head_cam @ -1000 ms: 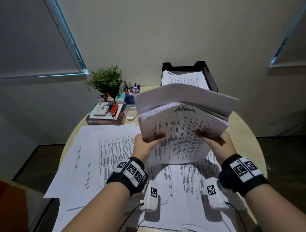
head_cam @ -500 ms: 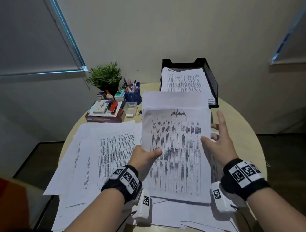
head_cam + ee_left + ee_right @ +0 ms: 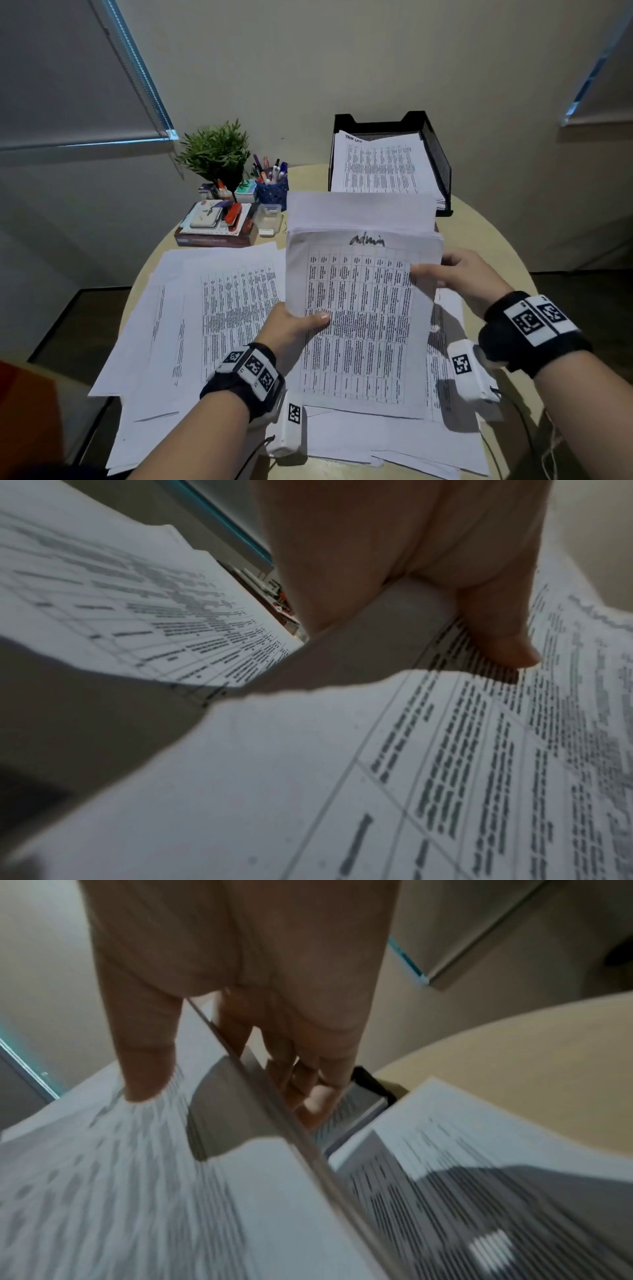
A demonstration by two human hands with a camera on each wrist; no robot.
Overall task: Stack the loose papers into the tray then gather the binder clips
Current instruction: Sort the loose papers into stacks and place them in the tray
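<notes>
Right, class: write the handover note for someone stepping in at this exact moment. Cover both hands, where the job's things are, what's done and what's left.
Left hand: grips the held stack of papers at its left edge, thumb on top.
Right hand: pinches the same stack at its right edge.
The stack is lifted above the table, short of the black tray.
Done: some sheets already lie in the tray.
Left: put this stack in the tray, collect the loose papers spread over the table, then gather the binder clips, which I cannot make out here.
</notes>
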